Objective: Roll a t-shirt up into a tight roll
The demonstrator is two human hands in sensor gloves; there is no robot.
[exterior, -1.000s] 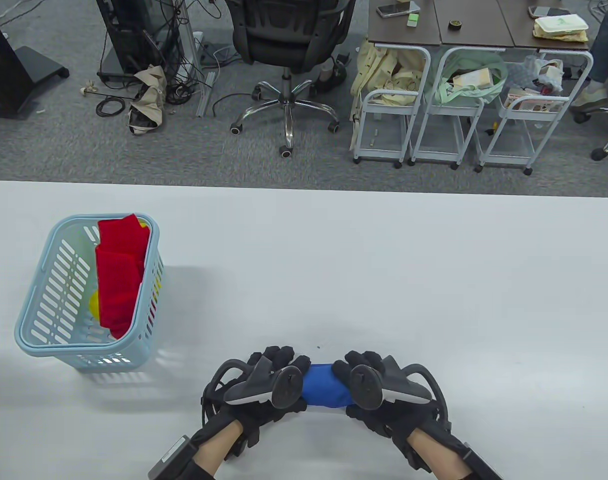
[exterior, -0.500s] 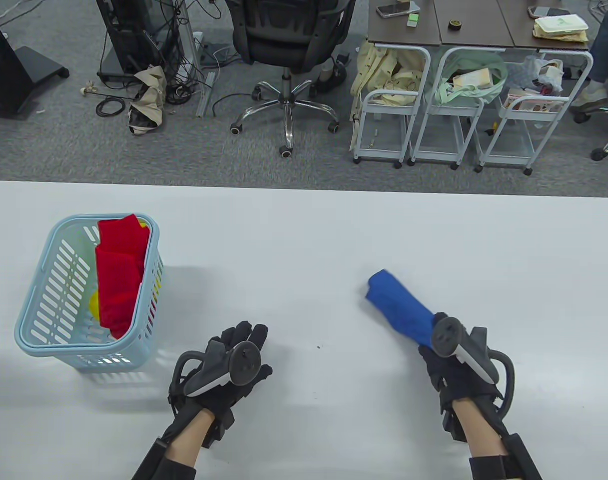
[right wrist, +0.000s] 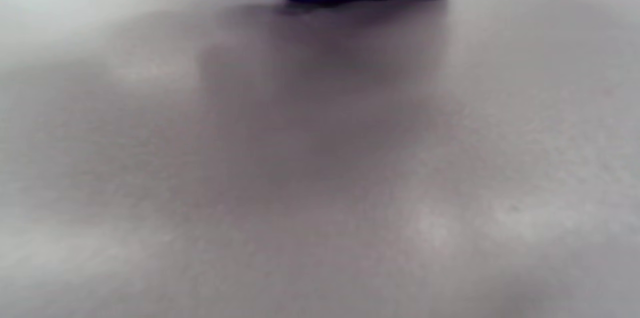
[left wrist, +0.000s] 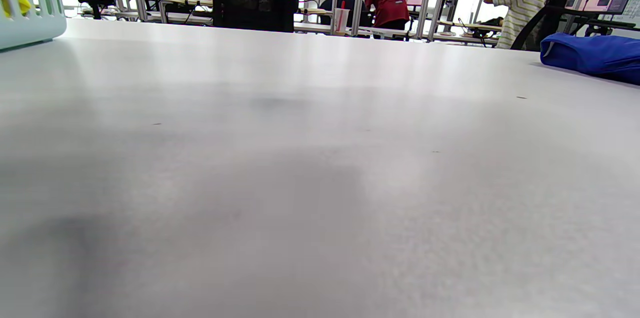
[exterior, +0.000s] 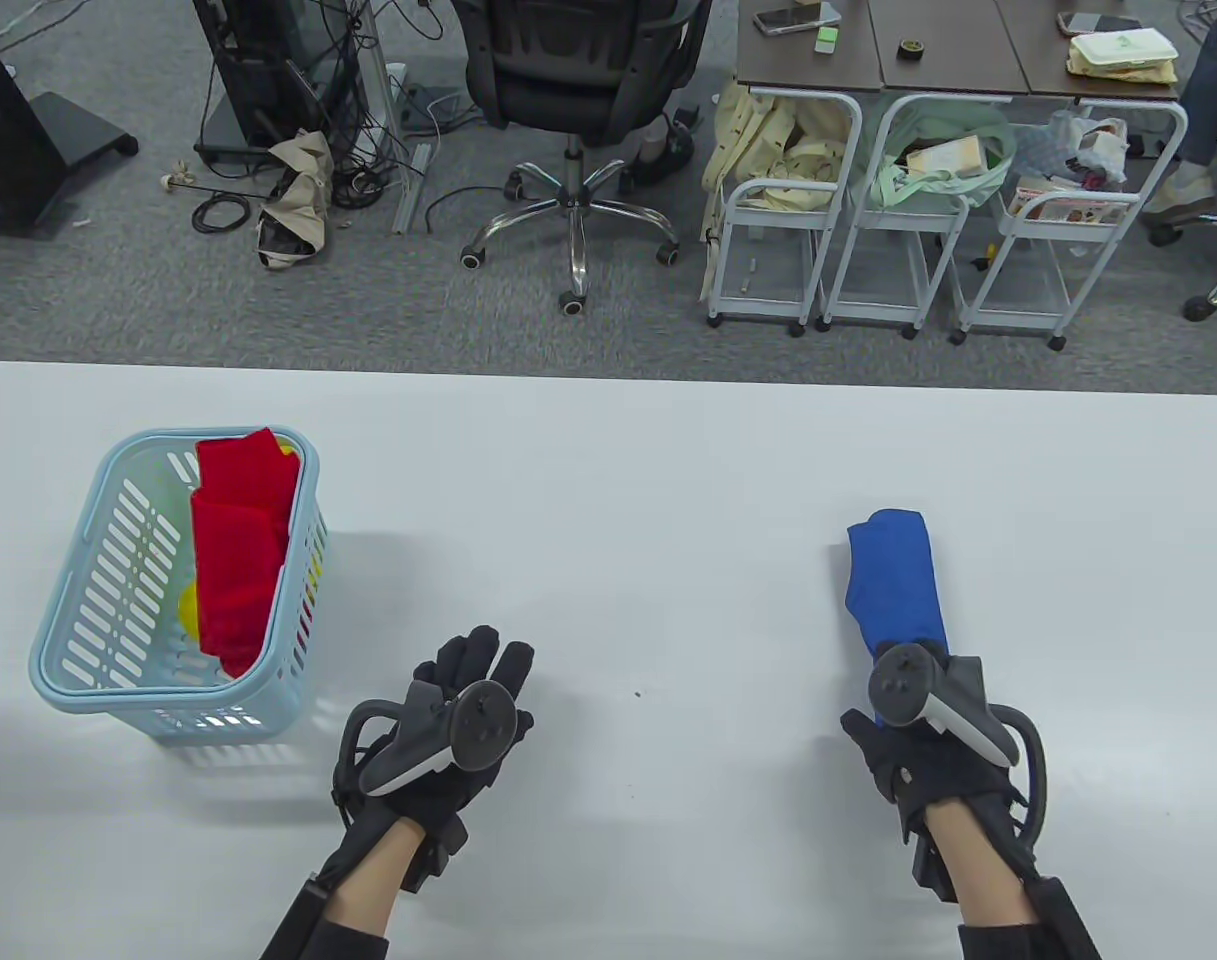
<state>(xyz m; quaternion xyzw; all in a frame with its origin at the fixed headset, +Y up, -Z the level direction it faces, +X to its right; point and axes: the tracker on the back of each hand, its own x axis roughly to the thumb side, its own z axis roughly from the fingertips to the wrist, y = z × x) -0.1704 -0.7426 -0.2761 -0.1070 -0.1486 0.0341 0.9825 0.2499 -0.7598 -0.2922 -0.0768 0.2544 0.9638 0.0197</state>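
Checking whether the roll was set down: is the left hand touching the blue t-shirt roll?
Apart. The table view shows the left hand with bare table between it and the blue t-shirt roll.

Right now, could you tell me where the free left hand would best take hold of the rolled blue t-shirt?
I'd grip the blue roll around its bare far half, coming in from its left side. It lies lengthwise pointing away from the person, the right hand covers its near end, and a wrap around the girth should keep it from unrolling.
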